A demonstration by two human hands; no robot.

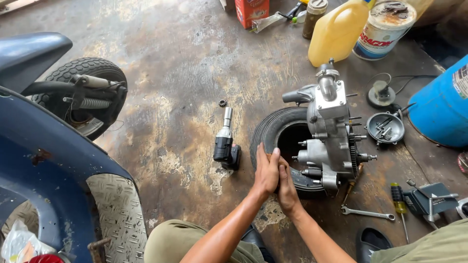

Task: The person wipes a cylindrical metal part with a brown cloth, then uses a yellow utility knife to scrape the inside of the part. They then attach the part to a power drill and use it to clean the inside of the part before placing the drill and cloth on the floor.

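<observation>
Both hands are pressed together palm to palm, the left hand (266,171) over the right hand (287,187), grasping nothing that I can see (a pause between steps, I'd judge). They hover at the near rim of the tyre (273,134). On the tyre rests the engine casing (330,131); left of the tyre lies the impact wrench (225,143), which a next move would call for picking up. Beyond the tyre stands a yellow jug (338,31).

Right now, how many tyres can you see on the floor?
2. One tyre lies flat under the engine, beside the clasped hands. The other tyre stands on the scooter at left. More may be hidden.
</observation>
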